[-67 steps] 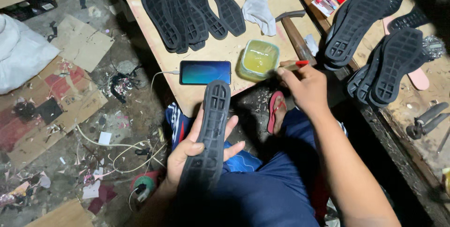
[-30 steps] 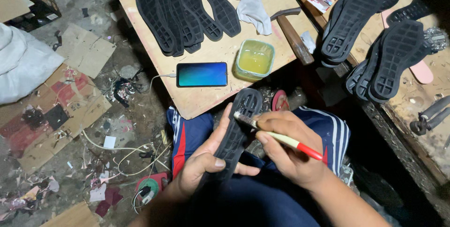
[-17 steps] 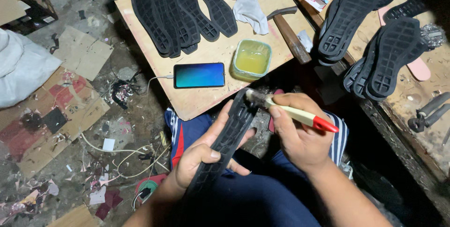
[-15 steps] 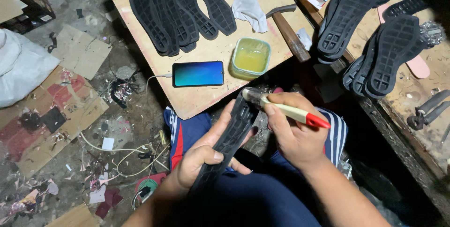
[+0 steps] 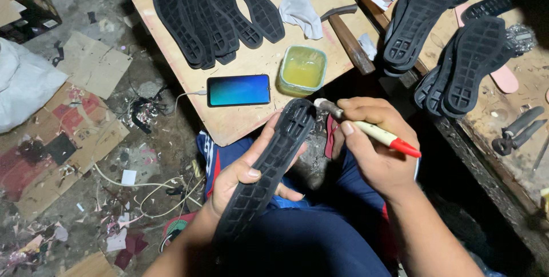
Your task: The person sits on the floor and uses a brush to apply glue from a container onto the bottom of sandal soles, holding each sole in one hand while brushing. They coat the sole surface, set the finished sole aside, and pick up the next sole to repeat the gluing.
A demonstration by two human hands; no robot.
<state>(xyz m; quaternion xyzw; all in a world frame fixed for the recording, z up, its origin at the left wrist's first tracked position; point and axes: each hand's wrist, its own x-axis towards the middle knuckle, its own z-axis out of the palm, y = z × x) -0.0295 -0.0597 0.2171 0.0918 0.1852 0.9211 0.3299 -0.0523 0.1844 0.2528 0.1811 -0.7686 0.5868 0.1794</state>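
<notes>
Fingers: the left hand (image 5: 243, 182) has its fingers wrapped around a black rubber shoe sole (image 5: 269, 168) from underneath, thumb lying across the tread side, so it's a closed grip on the sole. The right hand (image 5: 369, 151) is pinched shut on a small brush (image 5: 366, 129) with a pale handle and a red end.

Brush tip: the bristle end sits right at the far end of the sole, touching it or just about; can't quite tell which.

Where the sole is: up in the air over the person's lap, just in front of the near edge of the wooden board (image 5: 240, 122), close to the green glue tub (image 5: 303, 70) and the phone (image 5: 238, 90).

Handling: looks light and bendy, moulded rubber with a ribbed tread, so it probably isn't slippery. I'd say it flexes if you hold only one end, which is why a grip around the middle like this makes sense. Not fragile at all, by the look of it.

Where to grab: the waist of the sole, edges in the palm, keeping fingers off the end where the brush is.

Long axis: runs diagonally, from lower left by the wrist up to the right toward the tub. The rounded end by the brush points away from the person.

Around: more black soles (image 5: 211, 14) are laid out on the board, another stack (image 5: 457, 54) on the bench to the right.
</notes>
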